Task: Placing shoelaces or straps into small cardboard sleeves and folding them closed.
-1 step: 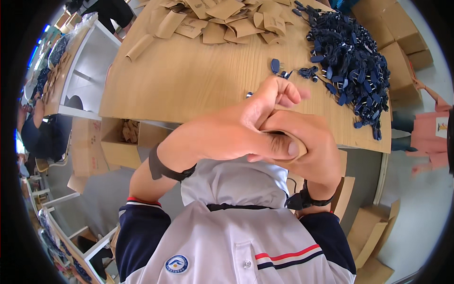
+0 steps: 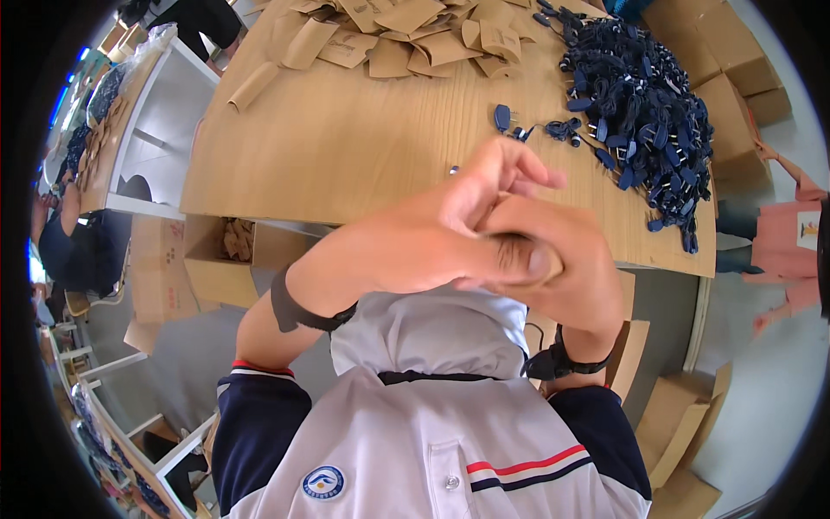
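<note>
In front of my chest, my left hand (image 2: 445,233) crosses over my right hand (image 2: 584,259). Between them is a brown kraft pillow box (image 2: 555,265), mostly covered by my fingers. My right hand wraps round it from the right. My left thumb presses on its end, while the other left fingers bend above my right hand. What the box contains is hidden. Just beyond my hands, a loose dark blue plug (image 2: 502,118) and a bundled cord (image 2: 564,131) lie on the wooden table (image 2: 346,147).
Flat brown pillow boxes (image 2: 406,39) are heaped at the table's far side. Dark blue corded plugs (image 2: 640,112) form a large pile at right. An open carton (image 2: 220,272) stands below the left edge; more cartons (image 2: 679,424) sit at right. A person in pink (image 2: 787,233) stands beyond.
My left thumb has pressed down on the pillow box's end, where an opening showed before. Less of the box is visible between my hands. The person at right has shifted an arm slightly.
</note>
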Available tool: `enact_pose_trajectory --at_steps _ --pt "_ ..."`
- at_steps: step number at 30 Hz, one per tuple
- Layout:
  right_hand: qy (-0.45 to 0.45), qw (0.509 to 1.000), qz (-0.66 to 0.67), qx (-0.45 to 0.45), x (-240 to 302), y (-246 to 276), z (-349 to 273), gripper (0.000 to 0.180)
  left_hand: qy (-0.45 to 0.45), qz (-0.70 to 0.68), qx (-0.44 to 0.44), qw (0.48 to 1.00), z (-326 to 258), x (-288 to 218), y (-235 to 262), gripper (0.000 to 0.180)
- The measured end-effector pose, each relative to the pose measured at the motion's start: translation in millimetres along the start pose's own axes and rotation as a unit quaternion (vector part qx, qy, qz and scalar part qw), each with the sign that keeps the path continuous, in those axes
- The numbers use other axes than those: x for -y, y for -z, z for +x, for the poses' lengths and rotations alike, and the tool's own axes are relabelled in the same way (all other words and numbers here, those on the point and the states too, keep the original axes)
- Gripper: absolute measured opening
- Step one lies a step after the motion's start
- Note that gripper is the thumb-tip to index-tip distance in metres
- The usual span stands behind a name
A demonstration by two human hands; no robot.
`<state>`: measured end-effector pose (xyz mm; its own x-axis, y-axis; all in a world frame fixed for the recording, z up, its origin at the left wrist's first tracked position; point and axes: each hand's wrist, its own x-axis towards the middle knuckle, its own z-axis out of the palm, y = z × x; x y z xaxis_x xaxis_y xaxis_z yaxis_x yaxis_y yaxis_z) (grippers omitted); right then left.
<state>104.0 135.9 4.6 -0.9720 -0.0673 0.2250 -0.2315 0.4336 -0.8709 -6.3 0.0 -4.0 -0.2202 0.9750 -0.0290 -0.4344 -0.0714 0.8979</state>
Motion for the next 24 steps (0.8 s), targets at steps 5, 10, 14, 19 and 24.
enact_pose_trajectory --at_steps 5,10,14,19,24 --pt "-0.066 0.964 0.230 -0.113 1.3 -8.9 -0.6 0.031 -0.412 0.465 -0.103 0.777 4.6 1.3 12.2 0.071" --pt "-0.067 0.931 0.292 -0.209 -4.3 -14.1 6.1 0.033 -0.453 0.684 -0.193 0.538 15.7 5.0 -2.3 0.046" --pt "-0.069 0.919 0.320 -0.217 -1.1 -24.7 10.3 0.039 -0.416 0.719 -0.166 0.532 6.5 -2.6 -6.8 0.042" --pt "-0.054 0.944 0.228 -0.233 -3.0 -11.3 2.2 0.038 -0.354 0.703 -0.101 0.609 2.8 -15.2 -8.0 0.030" --pt "-0.187 0.965 0.152 -0.105 30.1 25.7 -13.0 0.026 -0.144 0.538 0.074 0.827 -9.1 -43.1 0.9 0.054"
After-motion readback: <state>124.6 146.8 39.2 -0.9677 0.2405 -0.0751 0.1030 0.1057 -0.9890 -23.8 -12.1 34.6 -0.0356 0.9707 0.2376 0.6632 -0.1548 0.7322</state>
